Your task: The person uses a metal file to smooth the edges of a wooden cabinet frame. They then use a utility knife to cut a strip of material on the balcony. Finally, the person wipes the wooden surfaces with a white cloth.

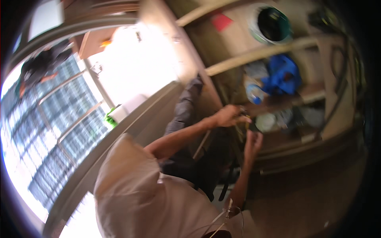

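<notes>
Both hands come together in front of a wooden shelf unit [270, 49]. My left hand [229, 116] is closed, fingers bent round something small and partly hidden. A thin yellowish piece [248, 122] shows at its fingertips, too blurred to name. Just below and to the right, my right hand [254, 142] is closed too, its fingertips pinched close to that piece. What it grips, if anything, cannot be made out. Behind the hands, a clear plastic bottle with a blue cap [254, 95] lies on a shelf beside a bunched blue cloth or bag [283, 75].
Above sits a white-and-green bucket [272, 24], with a red sheet [221, 22] nearby. Blurred pale containers [274, 121] fill the lower shelf. A dark cable [337, 103] hangs at the right. Another person [43, 67] is in the bright area at far left, beyond a long ledge [152, 103].
</notes>
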`<move>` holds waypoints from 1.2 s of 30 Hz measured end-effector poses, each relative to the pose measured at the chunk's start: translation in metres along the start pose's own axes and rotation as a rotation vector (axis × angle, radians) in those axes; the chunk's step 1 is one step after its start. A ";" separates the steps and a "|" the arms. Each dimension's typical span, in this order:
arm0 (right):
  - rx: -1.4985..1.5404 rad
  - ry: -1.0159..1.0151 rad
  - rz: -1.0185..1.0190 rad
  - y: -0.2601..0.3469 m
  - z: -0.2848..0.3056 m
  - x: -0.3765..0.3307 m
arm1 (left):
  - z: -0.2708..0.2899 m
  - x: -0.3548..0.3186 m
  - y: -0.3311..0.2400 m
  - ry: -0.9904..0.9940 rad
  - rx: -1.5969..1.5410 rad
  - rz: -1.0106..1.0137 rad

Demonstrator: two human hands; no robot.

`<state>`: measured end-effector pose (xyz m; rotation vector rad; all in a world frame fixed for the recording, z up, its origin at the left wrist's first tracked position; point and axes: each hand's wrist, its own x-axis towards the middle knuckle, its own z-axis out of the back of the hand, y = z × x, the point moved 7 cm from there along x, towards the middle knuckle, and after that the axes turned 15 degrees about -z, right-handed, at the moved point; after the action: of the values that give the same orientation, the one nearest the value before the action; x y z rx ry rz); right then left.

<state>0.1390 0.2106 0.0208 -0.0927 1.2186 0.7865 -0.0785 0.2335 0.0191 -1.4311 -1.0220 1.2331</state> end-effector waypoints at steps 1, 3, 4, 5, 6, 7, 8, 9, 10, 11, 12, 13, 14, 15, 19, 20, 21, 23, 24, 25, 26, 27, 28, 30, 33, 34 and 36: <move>-0.033 -0.084 0.104 0.008 0.009 -0.005 | 0.001 0.000 -0.001 -0.020 -0.001 0.013; 0.035 0.185 0.292 0.025 -0.001 -0.019 | -0.001 0.001 -0.007 -0.065 -0.113 0.000; 0.097 0.257 0.224 0.026 -0.003 -0.021 | -0.005 0.001 -0.011 -0.070 -0.182 -0.019; 0.121 0.354 0.133 0.027 -0.009 -0.024 | -0.008 0.000 -0.009 -0.060 -0.224 0.020; 0.147 0.478 0.069 0.030 -0.018 -0.029 | -0.008 -0.001 -0.009 -0.089 -0.233 0.032; 0.172 0.549 0.002 0.034 -0.023 -0.035 | -0.008 -0.004 -0.007 -0.093 -0.248 0.057; 0.199 0.648 -0.048 0.039 -0.030 -0.042 | -0.007 -0.006 -0.006 -0.091 -0.266 0.080; 0.219 0.681 -0.148 0.040 -0.035 -0.047 | -0.005 -0.010 -0.004 -0.090 -0.282 0.105; 0.215 0.727 -0.143 0.046 -0.039 -0.053 | -0.002 -0.014 -0.003 -0.089 -0.293 0.125; 0.249 0.796 -0.081 0.056 -0.043 -0.061 | 0.003 -0.019 -0.003 -0.089 -0.307 0.146; 0.275 0.821 -0.057 0.061 -0.046 -0.068 | 0.009 -0.024 -0.003 -0.090 -0.317 0.168; 0.297 0.859 -0.045 0.065 -0.049 -0.073 | 0.015 -0.029 -0.005 -0.093 -0.323 0.191; 0.261 0.832 0.006 0.069 -0.050 -0.077 | 0.022 -0.035 -0.009 -0.096 -0.328 0.219; 0.296 0.825 -0.004 0.071 -0.052 -0.079 | 0.028 -0.040 -0.013 -0.095 -0.337 0.248; 0.400 0.880 0.011 0.091 -0.070 -0.090 | 0.058 -0.047 -0.056 -0.207 -0.402 0.119; 0.407 0.922 0.009 0.100 -0.078 -0.094 | 0.066 -0.047 -0.069 -0.284 -0.384 0.076; 0.446 0.981 0.038 0.113 -0.085 -0.099 | 0.075 -0.046 -0.080 -0.340 -0.362 0.048; 0.222 0.774 0.104 0.134 -0.093 -0.096 | 0.095 -0.046 -0.099 -0.517 -0.365 -0.019; 0.031 0.552 0.248 0.151 -0.092 -0.096 | 0.103 -0.047 -0.107 -0.588 -0.362 -0.036; -0.143 0.346 0.389 0.169 -0.091 -0.099 | 0.112 -0.047 -0.112 -0.630 -0.359 -0.039; -0.204 0.247 0.522 0.188 -0.095 -0.107 | 0.120 -0.048 -0.119 -0.664 -0.373 -0.091; -0.208 0.190 0.595 0.202 -0.099 -0.115 | 0.132 -0.050 -0.124 -0.724 -0.288 -0.104; -0.225 0.182 0.646 0.214 -0.107 -0.121 | 0.140 -0.053 -0.129 -0.751 -0.214 -0.104; -0.265 0.196 0.684 0.232 -0.122 -0.133 | 0.155 -0.059 -0.132 -0.791 -0.144 -0.026; -0.253 0.273 0.609 0.250 -0.146 -0.145 | 0.183 -0.070 -0.144 -0.935 -0.284 -0.101; -0.281 0.260 0.602 0.257 -0.153 -0.150 | 0.193 -0.074 -0.153 -0.976 -0.296 -0.179; -0.300 0.230 0.609 0.276 -0.170 -0.162 | 0.216 -0.082 -0.163 -0.994 -0.363 -0.206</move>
<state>-0.1777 0.2561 0.1895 -0.0567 1.3545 1.5231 -0.3054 0.2156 0.1870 -0.8723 -2.0841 1.6898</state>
